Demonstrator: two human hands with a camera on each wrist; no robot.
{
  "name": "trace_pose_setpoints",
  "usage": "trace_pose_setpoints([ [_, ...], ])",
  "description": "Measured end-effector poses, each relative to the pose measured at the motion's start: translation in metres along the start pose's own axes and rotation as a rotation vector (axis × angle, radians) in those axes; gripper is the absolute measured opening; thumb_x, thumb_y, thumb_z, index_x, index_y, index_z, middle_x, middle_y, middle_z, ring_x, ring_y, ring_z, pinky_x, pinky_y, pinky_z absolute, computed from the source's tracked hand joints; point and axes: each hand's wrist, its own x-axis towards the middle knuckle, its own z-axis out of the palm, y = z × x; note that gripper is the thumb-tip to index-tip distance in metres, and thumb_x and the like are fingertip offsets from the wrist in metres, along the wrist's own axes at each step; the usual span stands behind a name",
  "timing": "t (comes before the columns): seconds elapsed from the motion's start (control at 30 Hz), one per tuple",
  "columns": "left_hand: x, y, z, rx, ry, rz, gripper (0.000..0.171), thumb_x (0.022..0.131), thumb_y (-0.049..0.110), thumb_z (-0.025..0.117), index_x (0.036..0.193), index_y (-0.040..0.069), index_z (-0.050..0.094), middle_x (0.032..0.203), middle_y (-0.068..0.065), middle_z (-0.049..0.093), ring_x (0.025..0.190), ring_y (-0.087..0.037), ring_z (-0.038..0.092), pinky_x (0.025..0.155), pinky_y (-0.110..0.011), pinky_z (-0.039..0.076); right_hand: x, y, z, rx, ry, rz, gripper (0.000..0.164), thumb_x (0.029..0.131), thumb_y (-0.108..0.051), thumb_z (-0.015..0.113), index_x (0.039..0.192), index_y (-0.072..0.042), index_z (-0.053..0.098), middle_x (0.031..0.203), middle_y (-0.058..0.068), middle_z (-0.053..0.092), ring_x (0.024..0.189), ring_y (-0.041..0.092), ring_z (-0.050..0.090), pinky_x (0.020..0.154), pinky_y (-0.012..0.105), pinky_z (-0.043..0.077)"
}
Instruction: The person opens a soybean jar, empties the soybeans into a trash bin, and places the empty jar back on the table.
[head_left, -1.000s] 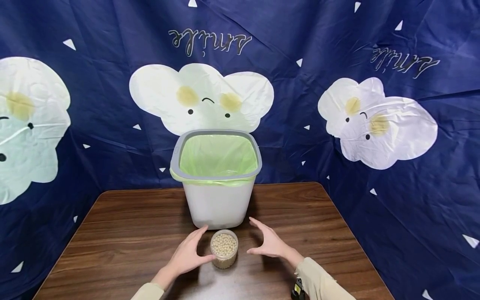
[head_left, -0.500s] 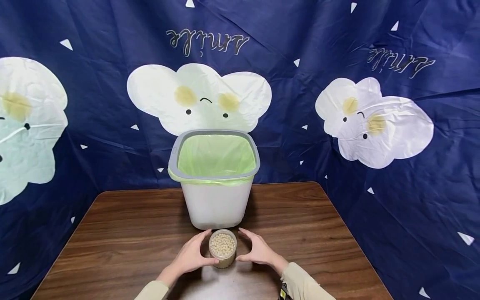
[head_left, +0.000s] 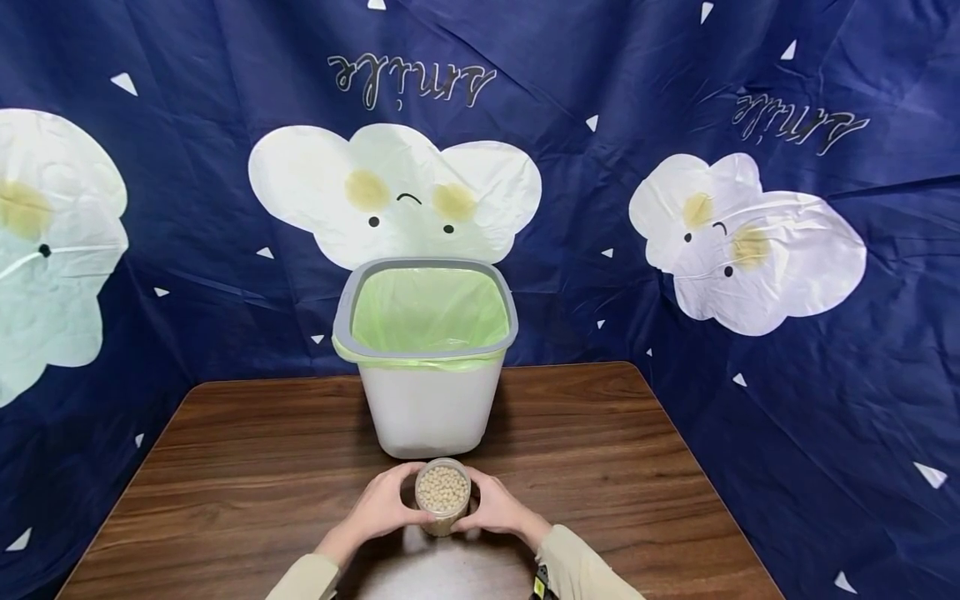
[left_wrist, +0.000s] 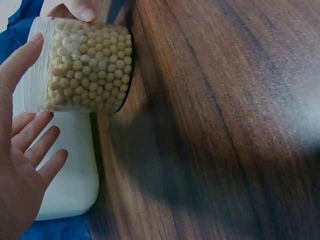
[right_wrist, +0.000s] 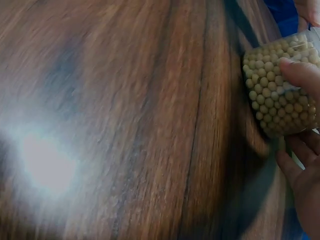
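A clear round jar (head_left: 442,490) full of pale beige, bean-like balls stands upright on the wooden table. My left hand (head_left: 381,506) holds its left side, thumb in front and fingers curving behind. On the opposite side my right hand (head_left: 501,507) grips the jar between thumb and fingers. In the left wrist view the left thumb lies near the rim of the jar (left_wrist: 87,67), and the lower fingers are spread. The right wrist view has the right thumb across the wall of the jar (right_wrist: 275,95). Whether a clear lid covers the top, I cannot tell.
Just behind the jar stands a white bin (head_left: 431,412) with a grey rim and a green liner bag. The brown wooden table (head_left: 255,467) extends to both sides. A dark blue curtain (head_left: 585,200) with white clouds surrounds the table.
Both hands have come together around the jar. The right hand has moved left onto it, and the left hand has closed in from its side. The jar stays in front of the bin.
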Motion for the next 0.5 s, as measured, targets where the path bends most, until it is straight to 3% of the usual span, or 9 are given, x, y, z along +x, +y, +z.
trace_pose_setpoints([
  [0.23, 0.0021, -0.0014, -0.0003, -0.046, -0.002, -0.026, 0.075, 0.051, 0.045, 0.084, 0.112, 0.008, 0.060, 0.109, -0.003, 0.063, 0.103, -0.023, 0.057, 0.087, -0.044, 0.044, 0.0018, -0.0006, 0.0033, 0.037, -0.009, 0.049, 0.088, 0.057, -0.027, 0.086, 0.133, -0.014, 0.042, 0.122, -0.003, 0.054, 0.112, 0.008, 0.049, 0.095, 0.027, 0.039],
  [0.5, 0.0021, -0.0040, -0.0001, -0.086, -0.019, -0.029, 0.072, 0.052, 0.043, 0.085, 0.111, 0.010, 0.061, 0.103, 0.000, 0.065, 0.092, -0.017, 0.060, 0.079, -0.036, 0.047, 0.0016, 0.0005, 0.0080, 0.120, 0.019, 0.005, 0.085, 0.057, -0.020, 0.086, 0.130, -0.013, 0.045, 0.118, -0.001, 0.056, 0.108, 0.009, 0.051, 0.094, 0.026, 0.039],
])
